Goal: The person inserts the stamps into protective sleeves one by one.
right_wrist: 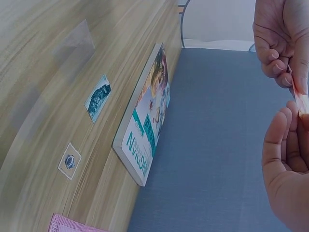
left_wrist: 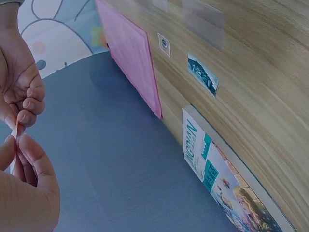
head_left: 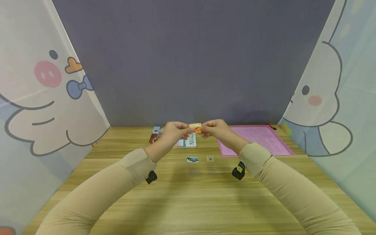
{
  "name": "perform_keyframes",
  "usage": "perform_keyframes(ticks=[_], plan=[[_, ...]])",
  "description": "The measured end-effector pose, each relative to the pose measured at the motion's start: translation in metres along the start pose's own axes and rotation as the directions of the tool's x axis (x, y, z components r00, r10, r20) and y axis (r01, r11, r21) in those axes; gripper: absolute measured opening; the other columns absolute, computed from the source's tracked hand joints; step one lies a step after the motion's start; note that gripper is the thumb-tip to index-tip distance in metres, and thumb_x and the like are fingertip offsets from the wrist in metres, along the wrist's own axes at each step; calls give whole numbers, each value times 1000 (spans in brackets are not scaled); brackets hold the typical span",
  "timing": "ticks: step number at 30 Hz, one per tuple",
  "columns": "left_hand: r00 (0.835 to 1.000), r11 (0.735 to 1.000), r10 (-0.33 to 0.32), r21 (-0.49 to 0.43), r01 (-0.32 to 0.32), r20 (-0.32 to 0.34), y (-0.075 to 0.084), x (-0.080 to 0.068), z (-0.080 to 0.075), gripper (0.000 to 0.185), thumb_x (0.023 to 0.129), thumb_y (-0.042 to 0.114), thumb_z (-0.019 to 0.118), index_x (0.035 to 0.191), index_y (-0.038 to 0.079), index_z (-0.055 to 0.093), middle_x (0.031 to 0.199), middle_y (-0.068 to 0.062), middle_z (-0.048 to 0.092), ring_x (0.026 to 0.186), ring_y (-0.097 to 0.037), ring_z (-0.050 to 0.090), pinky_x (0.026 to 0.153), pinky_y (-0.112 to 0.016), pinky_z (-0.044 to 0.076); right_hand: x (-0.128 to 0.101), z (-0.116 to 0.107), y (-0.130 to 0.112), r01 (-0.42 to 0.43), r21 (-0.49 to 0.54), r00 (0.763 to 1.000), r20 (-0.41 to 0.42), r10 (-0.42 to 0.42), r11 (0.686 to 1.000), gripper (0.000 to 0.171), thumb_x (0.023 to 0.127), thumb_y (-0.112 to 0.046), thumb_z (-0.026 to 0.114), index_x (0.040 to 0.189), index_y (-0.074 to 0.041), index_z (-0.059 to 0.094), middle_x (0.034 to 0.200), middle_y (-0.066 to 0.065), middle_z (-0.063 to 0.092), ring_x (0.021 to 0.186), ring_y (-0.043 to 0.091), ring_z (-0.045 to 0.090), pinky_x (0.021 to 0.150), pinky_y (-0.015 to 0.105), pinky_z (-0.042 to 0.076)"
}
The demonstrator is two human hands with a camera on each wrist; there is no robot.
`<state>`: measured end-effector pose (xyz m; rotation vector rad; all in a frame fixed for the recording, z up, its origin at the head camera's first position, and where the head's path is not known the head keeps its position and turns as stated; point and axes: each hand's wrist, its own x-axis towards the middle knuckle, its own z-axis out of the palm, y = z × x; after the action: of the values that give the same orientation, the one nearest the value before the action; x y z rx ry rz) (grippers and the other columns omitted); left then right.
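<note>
Held up between both hands is a small yellow and orange stamp (head_left: pixel 195 125). My left hand (head_left: pixel 172 132) pinches its left side between thumb and fingers, while my right hand (head_left: pixel 218 129) pinches the right side. In the left wrist view the stamp (left_wrist: pixel 17 128) appears nearly edge-on, and fingers cover part of it. Below the hands, a teal picture stamp (head_left: pixel 192 159) lies flat on the wooden table (head_left: pixel 188 202). A smaller stamp (head_left: pixel 210 158) with a pale border and dark round design lies to its right.
Behind the left hand lies a thick illustrated book (head_left: pixel 192 141). A pink mesh-edged folder (head_left: pixel 258 140) lies at the back right. Clear plastic pieces (left_wrist: pixel 203 21) are on the table nearer the front. A grey panel (head_left: pixel 188 65) closes off the back.
</note>
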<state>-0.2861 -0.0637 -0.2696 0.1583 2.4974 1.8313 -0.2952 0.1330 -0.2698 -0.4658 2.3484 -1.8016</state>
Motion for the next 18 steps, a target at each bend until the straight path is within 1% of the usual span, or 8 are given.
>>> perform_keyframes(ticks=[4,6,9,14,18], plan=[[1000,1000,0,5,0,-6,0,-1,-1,27,86,28,76,102,6,73,99,-10,73,80,-21,67,72,-28,59,-1,1,-1,5,-9,1000,-10,-5,1000,31,96,-16,62,112,10,65,86,5,72,80,18,66,76,27,59],[1000,1000,7,1,-7,-10,-1,-2,-2,26,86,27,76,101,6,73,99,-10,73,77,-19,67,72,-28,60,-1,2,-1,8,-12,1000,-18,-8,1000,31,96,-17,62,112,10,65,86,7,72,79,17,66,78,31,59],[1000,1000,21,-9,-22,-16,-1,-3,-4,25,86,26,76,101,6,74,100,-10,73,72,-15,67,73,-30,60,-2,2,0,12,-16,999,-34,-12,1000,30,96,-17,63,111,9,66,87,8,72,78,16,66,79,32,59],[999,1000,24,-18,-25,-22,-3,-3,-9,23,87,27,75,102,8,74,104,-8,73,72,-14,68,77,-33,61,-1,1,1,8,-8,998,-56,-9,1000,27,95,-16,63,108,8,67,86,5,72,77,15,66,74,26,59],[999,999,24,-28,-25,-23,-5,-4,-11,23,86,28,76,101,9,74,104,-8,73,74,-15,68,74,-31,61,-1,1,2,8,-8,998,-62,-9,1000,27,96,-16,62,108,8,67,87,6,73,77,15,67,75,26,59]])
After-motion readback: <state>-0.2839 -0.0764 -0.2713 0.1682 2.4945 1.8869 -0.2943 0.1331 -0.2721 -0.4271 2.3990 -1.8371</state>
